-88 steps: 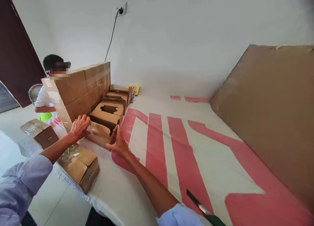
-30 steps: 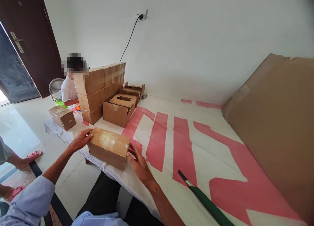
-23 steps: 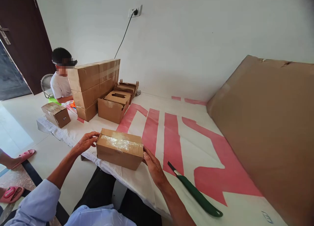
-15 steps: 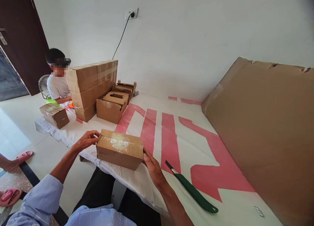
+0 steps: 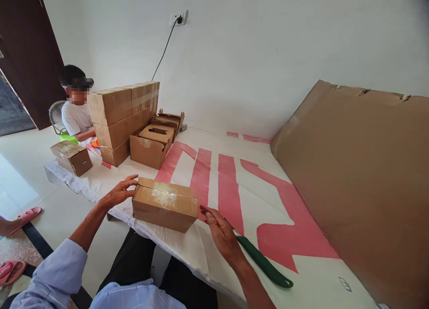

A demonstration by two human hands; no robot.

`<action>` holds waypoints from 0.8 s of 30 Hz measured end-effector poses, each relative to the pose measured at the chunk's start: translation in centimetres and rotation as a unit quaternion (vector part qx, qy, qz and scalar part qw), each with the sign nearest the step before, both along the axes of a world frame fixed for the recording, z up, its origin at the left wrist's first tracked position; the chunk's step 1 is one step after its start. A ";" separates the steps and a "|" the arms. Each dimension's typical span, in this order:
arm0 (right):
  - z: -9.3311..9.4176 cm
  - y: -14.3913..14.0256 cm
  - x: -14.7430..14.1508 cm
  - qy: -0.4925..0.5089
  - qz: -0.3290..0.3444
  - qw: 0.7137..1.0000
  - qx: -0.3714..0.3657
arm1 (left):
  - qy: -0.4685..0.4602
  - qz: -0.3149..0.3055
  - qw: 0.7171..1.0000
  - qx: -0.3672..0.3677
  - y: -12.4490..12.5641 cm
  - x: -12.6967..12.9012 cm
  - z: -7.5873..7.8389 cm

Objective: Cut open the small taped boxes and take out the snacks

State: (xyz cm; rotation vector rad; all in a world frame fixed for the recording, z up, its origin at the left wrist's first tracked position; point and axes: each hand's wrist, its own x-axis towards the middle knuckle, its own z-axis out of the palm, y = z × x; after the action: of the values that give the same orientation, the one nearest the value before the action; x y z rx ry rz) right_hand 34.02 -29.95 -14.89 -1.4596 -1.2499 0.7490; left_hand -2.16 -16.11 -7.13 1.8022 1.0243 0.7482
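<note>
A: What is hard to make out?

B: The front of the green-handled knife (image 5: 264, 266) is hidden behind the right hand (image 5: 223, 233), and a face in the background is blurred.

A: Where is the taped cardboard box (image 5: 164, 204)?

B: Near the front edge of the white and red covered table (image 5: 295, 237), between the hands. The left hand (image 5: 119, 193) curls loosely on its left end, fingertips touching. The right hand lies open just beside its right end, over the knife, gripping nothing.

A: Any containers?

B: An open carton (image 5: 151, 144) by stacked sealed cartons (image 5: 122, 119); its contents cannot be seen.
</note>
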 end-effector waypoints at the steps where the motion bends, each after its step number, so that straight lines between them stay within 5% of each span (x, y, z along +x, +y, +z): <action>1: -0.2 -0.7 1.3 -0.065 -0.032 0.997 -0.002 | -0.002 -0.006 1.000 0.005 0.1 0.0 -0.2; 4: -1.4 -3.3 5.7 -0.259 -0.112 0.958 -0.045 | -0.025 -0.017 0.999 0.012 0.2 0.3 -0.3; 7: -2.9 -6.2 9.4 -0.348 -0.161 0.916 -0.121 | -0.048 -0.017 0.999 0.008 0.0 0.7 -0.1; 12: -4.5 -8.6 11.3 -0.361 -0.146 0.905 -0.171 | -0.075 0.002 0.997 0.013 -0.3 1.5 -0.2; 18: -4.7 -8.2 11.1 -0.365 -0.141 0.903 -0.179 | -0.097 -0.003 0.995 -0.010 -0.6 1.5 -0.5; 24: -1.4 -6.2 10.4 -0.229 -0.225 0.933 -0.162 | -0.132 0.000 0.991 -0.012 -0.6 1.6 -1.2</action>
State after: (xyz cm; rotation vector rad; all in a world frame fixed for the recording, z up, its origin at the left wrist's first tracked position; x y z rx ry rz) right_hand 44.39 -36.20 -16.25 -2.1889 -1.0864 0.3139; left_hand -0.58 -16.71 -8.31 1.6302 0.8550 0.9416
